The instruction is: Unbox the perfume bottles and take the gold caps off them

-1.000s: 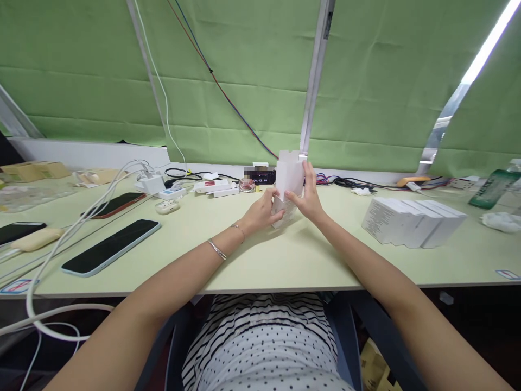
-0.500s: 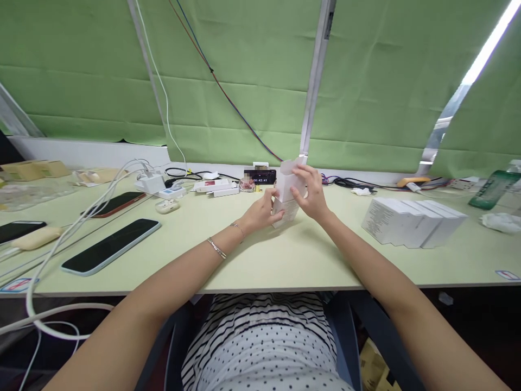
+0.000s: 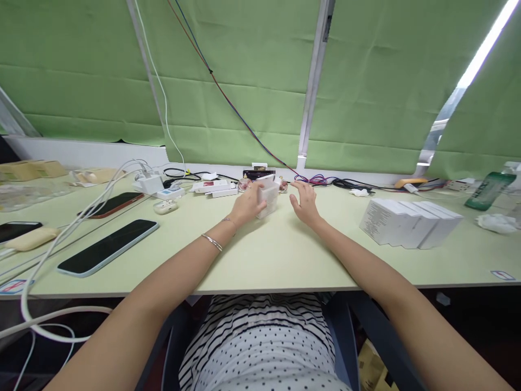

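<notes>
A small white box [image 3: 267, 197] with a flap at its top is gripped in my left hand [image 3: 248, 205], over the middle of the table. It looks slightly blurred, and my fingers cover its left side. My right hand [image 3: 305, 202] is apart from the box, to its right, with nothing in it and the thumb and fingers spread. A row of similar white boxes [image 3: 401, 224], with printed text on the end one, stands on the table to the right of my right arm.
A phone in a light blue case [image 3: 108, 247] lies at left, near white cables [image 3: 67, 247] and an earbud case [image 3: 165, 207]. Behind the hands are thin white boxes [image 3: 215, 187] and a dark display [image 3: 258, 175]. A green bottle [image 3: 490, 190] stands at far right.
My right hand has let go of the white box and opened beside it. My left hand has moved the box left and lower, and it now stands less tall in view.
</notes>
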`<state>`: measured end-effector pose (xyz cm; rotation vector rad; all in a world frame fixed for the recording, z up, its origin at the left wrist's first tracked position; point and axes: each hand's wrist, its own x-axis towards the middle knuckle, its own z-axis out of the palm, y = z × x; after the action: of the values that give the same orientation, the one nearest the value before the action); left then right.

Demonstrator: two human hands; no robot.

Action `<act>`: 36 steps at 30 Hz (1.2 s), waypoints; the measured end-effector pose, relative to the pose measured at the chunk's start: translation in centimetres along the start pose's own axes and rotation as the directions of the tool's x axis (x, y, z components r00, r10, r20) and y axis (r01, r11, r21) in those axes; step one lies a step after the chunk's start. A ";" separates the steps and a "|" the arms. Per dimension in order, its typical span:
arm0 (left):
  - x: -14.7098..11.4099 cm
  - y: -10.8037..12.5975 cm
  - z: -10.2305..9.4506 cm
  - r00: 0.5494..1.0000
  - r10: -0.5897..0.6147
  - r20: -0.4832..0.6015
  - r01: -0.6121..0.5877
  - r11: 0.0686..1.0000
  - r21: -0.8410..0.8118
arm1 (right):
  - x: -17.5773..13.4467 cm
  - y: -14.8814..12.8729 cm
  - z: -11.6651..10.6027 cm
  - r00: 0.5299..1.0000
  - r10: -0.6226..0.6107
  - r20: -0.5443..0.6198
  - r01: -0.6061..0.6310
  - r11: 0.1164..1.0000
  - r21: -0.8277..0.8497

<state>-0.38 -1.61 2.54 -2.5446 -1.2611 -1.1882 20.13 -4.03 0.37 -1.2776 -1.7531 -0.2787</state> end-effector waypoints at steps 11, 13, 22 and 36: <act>0.6 -4.7 -1.5 0.963 -0.202 -0.180 0.226 0.966 0.125 | 0.3 5.0 4.3 0.862 0.471 0.185 -0.463 0.882 -0.091; 0.6 -4.4 -1.2 0.956 -0.199 -0.215 0.227 0.967 0.118 | 1.1 5.0 5.1 0.873 0.461 0.157 -0.457 0.887 -0.063; 0.0 -2.3 -0.4 0.913 0.270 -0.307 -0.229 0.960 0.164 | 6.3 6.6 10.1 0.819 0.574 0.009 -0.570 0.811 0.134; -1.5 0.2 3.4 0.930 0.155 0.333 -0.206 0.971 0.122 | 7.2 8.0 12.3 0.878 0.459 0.137 -0.477 0.864 0.161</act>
<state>1.31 -1.44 -0.77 -2.7392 -1.0868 -0.6300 19.98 11.89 -3.40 -1.5444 -1.4426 0.2295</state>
